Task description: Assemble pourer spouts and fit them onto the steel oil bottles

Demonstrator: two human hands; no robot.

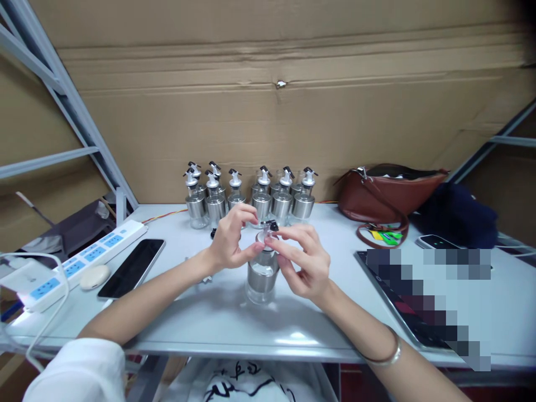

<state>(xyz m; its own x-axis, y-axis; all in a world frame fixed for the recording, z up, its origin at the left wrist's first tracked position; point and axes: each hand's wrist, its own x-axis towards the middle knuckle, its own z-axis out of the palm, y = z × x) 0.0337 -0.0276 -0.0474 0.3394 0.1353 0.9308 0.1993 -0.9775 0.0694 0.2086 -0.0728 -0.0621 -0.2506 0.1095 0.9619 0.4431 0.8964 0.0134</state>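
Observation:
In front of me on the table stands a glass oil bottle with a steel sleeve round its middle. A pour spout with a black flip lid sits at its mouth. My right hand pinches the spout's base between its fingertips. My left hand curves round the other side, its thumb at the spout's base and its fingers apart from the thumb. Partly hidden behind the left hand, a small black part lies on the table. A small light grey piece lies below the left forearm.
Several similar bottles with spouts stand in rows against the cardboard wall. To the left are a power strip, a phone and a round white case. A brown bag and a dark tablet lie right.

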